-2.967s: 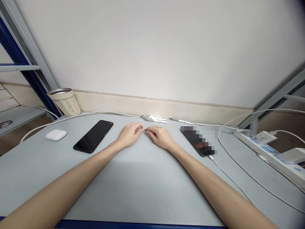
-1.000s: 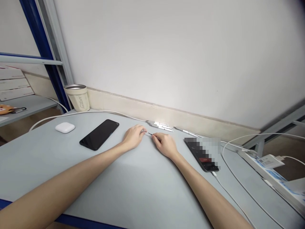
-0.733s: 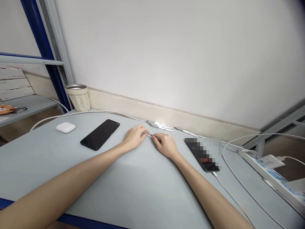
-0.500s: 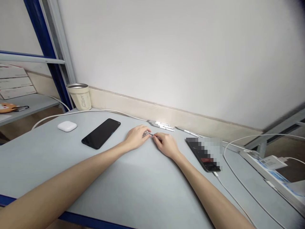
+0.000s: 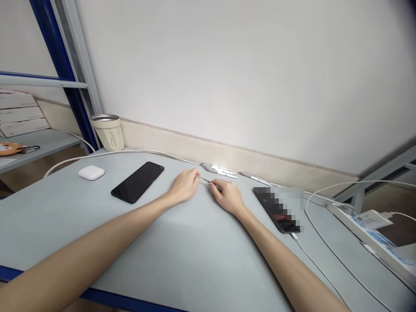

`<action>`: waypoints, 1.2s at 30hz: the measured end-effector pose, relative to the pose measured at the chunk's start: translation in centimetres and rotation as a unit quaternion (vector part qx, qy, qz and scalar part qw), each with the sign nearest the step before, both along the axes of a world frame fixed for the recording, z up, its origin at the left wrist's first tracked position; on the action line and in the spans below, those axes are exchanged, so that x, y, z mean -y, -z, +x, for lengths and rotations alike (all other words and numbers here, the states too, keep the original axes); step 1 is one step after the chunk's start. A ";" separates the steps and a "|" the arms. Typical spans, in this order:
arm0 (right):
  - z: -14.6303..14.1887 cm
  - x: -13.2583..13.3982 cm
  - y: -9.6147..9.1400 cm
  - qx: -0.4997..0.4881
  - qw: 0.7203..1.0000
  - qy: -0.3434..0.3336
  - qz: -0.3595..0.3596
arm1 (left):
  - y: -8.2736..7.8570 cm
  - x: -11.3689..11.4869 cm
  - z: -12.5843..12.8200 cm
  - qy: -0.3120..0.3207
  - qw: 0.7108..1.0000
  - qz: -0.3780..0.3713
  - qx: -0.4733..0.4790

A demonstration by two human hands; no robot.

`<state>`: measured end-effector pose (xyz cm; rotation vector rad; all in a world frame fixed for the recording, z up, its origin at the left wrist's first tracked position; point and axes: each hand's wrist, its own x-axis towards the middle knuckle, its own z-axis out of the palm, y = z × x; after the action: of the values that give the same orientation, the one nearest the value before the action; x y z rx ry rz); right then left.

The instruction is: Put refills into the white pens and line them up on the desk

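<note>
Single head-worn camera above desk [image 5: 136, 242], facing forward and down toward wall [image 5: 227, 78]; frame tilted, desk close.

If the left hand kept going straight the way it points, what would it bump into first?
The left hand would meet the thin pen-like stick first, because it is already at the fingertips. Past that, the white pens seem next, though depth is hard to judge.

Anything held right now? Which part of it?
Yes: a thin dark rod, possibly a pen refill, held between both hands. The left hand pinches one end, the right hand the other. Exact finger contact is too small to tell.
</note>
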<state>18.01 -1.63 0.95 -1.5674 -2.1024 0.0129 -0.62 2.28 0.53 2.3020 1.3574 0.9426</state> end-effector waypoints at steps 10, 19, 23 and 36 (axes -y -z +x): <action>0.0 0.0 0.0 0.003 1.000 0.001 0.002 | 0.0 -0.1 -0.1 0.028 0.999 0.044 0.004; -0.1 0.1 -0.2 -0.001 1.000 0.006 0.003 | 0.1 -0.1 -0.1 0.022 0.998 0.057 0.000; -0.1 0.1 -0.2 -0.002 1.000 0.007 -0.002 | 0.1 -0.1 -0.1 0.032 0.998 0.059 -0.005; -0.1 -0.1 0.1 -0.019 0.998 -0.044 0.028 | 0.1 0.7 0.2 0.094 0.983 0.144 -0.065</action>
<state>17.93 -1.52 0.81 -1.4319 -2.1223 0.0134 -0.43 1.57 0.41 2.6946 1.0842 0.9965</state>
